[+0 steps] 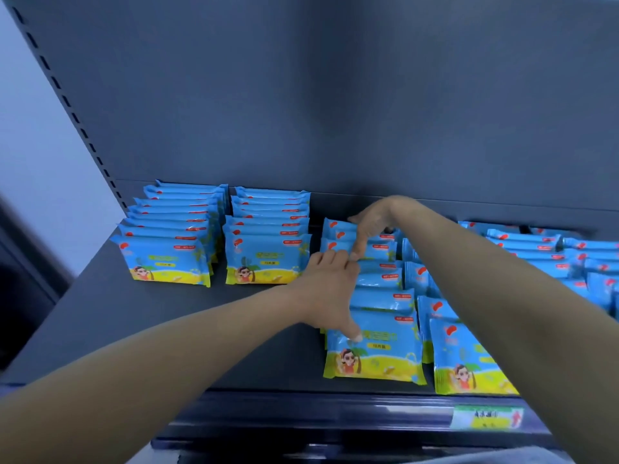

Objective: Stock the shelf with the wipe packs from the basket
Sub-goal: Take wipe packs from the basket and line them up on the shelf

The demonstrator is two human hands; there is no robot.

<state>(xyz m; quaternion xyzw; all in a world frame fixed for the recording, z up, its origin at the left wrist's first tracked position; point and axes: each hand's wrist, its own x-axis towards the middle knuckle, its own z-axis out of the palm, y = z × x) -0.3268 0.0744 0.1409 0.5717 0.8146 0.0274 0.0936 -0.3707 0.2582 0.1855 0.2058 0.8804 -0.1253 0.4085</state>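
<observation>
The wipe packs (373, 346) look like shiny plastic. The dark shelf (134, 313) looks smooth, dull, maybe metal.
</observation>
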